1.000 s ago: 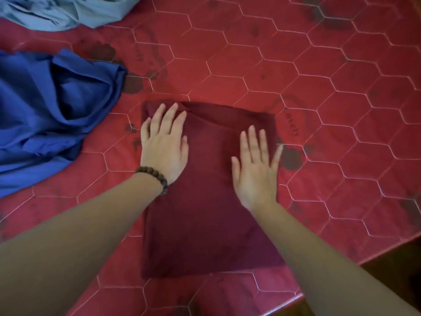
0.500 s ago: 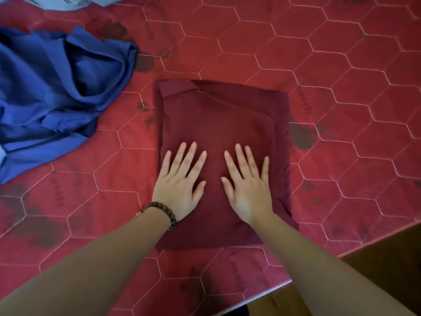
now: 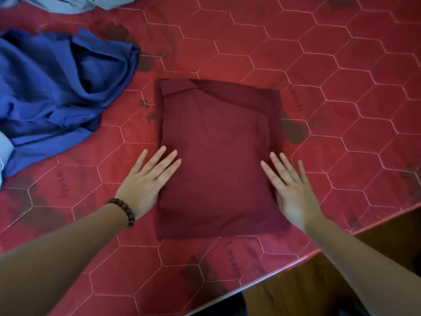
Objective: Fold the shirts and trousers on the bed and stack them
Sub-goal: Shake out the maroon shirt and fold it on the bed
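- Covering pretty much the whole view is the bed (image 3: 296, 53), with a red quilted cover stitched in hexagons, dark blotchy prints and the word "Lovely" just below the hands. Its near edge runs diagonally under the right forearm.
- Up and off to the left of the left hand sits a crumpled blue garment (image 3: 57, 87), not folded at all, well apart from both hands.
- Further beyond that, at the top left edge, a light blue-grey garment (image 3: 68, 3) pokes in, mostly cut off, so what kind of garment it is can't be told.
- Right between the hands is the folded maroon shirt (image 3: 216, 156), a neat rectangle lying flat on the cover, with a folded flap showing at its far left corner.
- The left hand (image 3: 145, 183) is flat and spread, fingers out, palm down on the shirt's left edge near the bottom, gripping nothing.
- The right hand (image 3: 291, 190) is the same deal: open, flat, fingers stretched, pressing on the shirt's right edge.
- Smallest bit: a brown beaded bracelet (image 3: 124, 210) around the left wrist.
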A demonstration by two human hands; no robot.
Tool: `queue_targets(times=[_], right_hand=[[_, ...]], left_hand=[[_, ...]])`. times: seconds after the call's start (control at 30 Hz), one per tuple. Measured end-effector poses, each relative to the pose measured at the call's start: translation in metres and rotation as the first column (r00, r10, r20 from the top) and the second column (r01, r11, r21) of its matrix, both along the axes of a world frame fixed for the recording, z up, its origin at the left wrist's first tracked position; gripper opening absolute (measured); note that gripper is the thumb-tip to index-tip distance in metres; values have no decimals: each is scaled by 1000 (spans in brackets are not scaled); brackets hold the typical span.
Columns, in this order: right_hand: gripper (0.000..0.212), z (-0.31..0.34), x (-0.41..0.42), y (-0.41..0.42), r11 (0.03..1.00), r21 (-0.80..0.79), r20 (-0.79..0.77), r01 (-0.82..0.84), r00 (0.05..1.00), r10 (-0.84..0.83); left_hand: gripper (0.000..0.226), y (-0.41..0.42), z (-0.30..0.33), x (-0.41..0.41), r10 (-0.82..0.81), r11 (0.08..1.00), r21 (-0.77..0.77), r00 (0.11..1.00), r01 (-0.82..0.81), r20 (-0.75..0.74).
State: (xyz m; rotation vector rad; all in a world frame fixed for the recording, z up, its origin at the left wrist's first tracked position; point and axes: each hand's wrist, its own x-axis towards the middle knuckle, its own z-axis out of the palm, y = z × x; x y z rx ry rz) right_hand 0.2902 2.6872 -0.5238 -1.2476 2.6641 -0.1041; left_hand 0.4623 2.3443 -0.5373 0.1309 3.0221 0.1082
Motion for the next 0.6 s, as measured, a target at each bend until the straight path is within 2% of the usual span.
queue_targets(times=[0.07,0.13,0.2,0.27,0.33,0.4,0.43,0.5,0.53,0.57,0.6], right_hand=[[99,8,-15,17,995,83,-47,-62,997,66],[112,10,-21,23,966,189,-65,-178,979,193],[109,9,-24,16,922,209,-46,-324,939,341],[97,10,-25,2,854,193,-6,-483,870,493],[90,14,-26,-10,801,177,86,-571,820,566],[83,20,-29,-16,835,94,261,-543,822,505],[75,25,-32,-19,877,34,399,-480,811,428],[51,37,-44,-28,959,-119,611,-257,743,275],[39,42,-52,-34,979,-183,699,-89,689,193],[30,46,-59,-41,973,-198,795,115,600,91],[26,48,-66,-50,924,-176,876,340,482,-11]], left_hand=[[95,-12,4,2,-156,985,-64,987,159,42],[93,-15,2,-3,-280,957,-60,957,285,74],[90,-10,1,-10,-357,932,-11,927,361,117],[90,-4,2,-15,-405,914,38,901,404,156],[89,-1,3,-16,-389,920,124,900,371,194],[73,-3,8,-18,-335,912,328,909,247,248],[61,-5,14,-22,-296,875,458,921,156,252],[38,-8,31,-37,-155,716,691,941,-103,301],[30,-11,42,-48,-66,554,784,925,-278,374],[25,-15,51,-61,29,322,841,892,-436,451],[21,-20,55,-74,126,96,843,847,-529,516]])
